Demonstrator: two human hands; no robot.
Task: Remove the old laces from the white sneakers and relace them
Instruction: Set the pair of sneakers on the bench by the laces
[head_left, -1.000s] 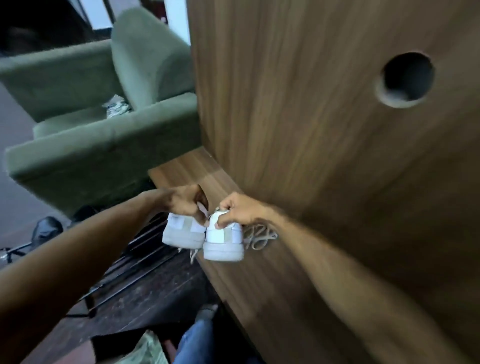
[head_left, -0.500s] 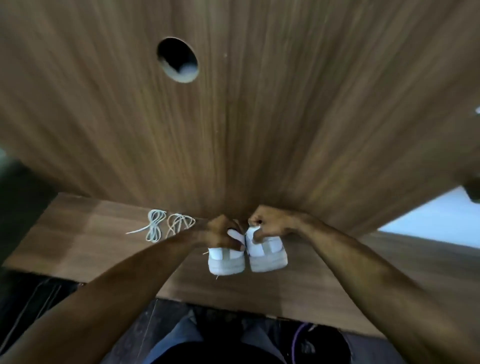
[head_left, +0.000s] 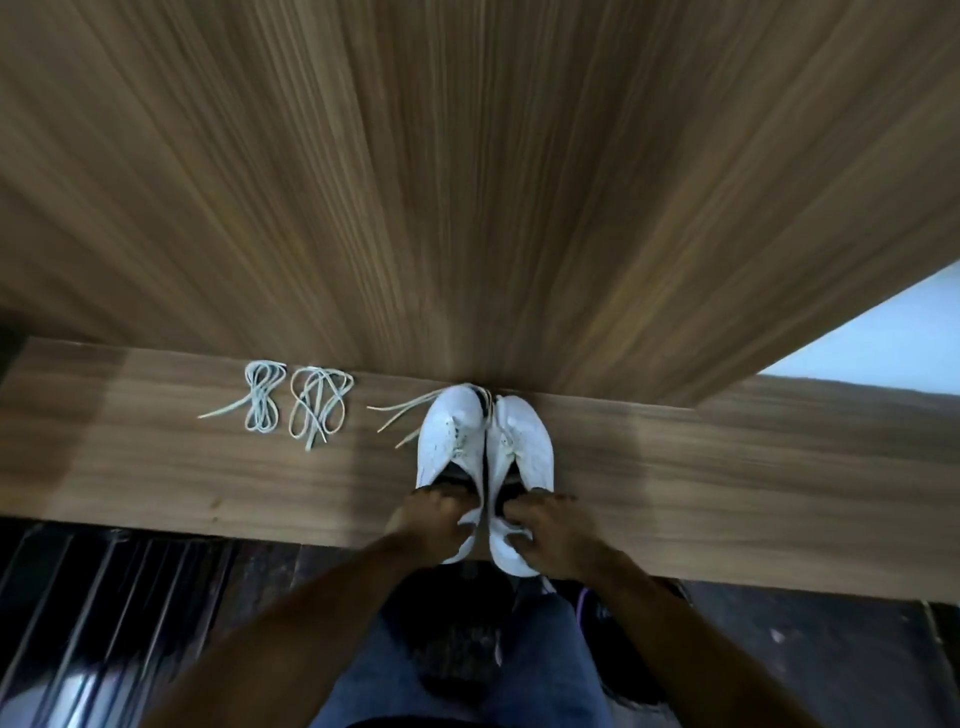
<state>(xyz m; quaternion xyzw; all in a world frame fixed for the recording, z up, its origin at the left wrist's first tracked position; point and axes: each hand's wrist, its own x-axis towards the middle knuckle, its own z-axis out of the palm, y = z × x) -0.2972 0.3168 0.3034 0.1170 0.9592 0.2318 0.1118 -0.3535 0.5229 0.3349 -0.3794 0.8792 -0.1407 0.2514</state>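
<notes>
Gripping: left hand (head_left: 431, 527) curls over the heel collar of the left white low-top sneaker (head_left: 451, 457), fingers hooked into its dark opening; right hand (head_left: 550, 535) curls the same way over the heel of the right white low-top sneaker (head_left: 522, 467).
Pair: both sneakers stand sole-down, side by side and touching along their inner edges, on the brown wood-grain shelf (head_left: 727, 483).
Axis: each shoe's long axis runs straight away from the person, toes at the upright panel, heels at the shelf's near edge and slightly overhanging it.
Old laces: pale lace ends (head_left: 402, 415) trail leftward from the toe area of the left sneaker and lie flat on the shelf; whether the right shoe's lace is still threaded, I cannot tell.
Spare laces: two loose bundles of off-white laces (head_left: 293, 405) lie just beside each other, left of the shoes and apart from them, close to the panel.
Surface: narrow ledge, backed by a tall wood-grain panel (head_left: 467, 182) that rises directly behind the toes.
Edges: near edge drops to a dark floor (head_left: 805, 649); bare shelf stretches right of the shoes.
Room: pale opening (head_left: 883, 338) beyond the panel's right end; blue jeans (head_left: 467, 675) below; dark slatted rack (head_left: 104, 597) at lower left.
</notes>
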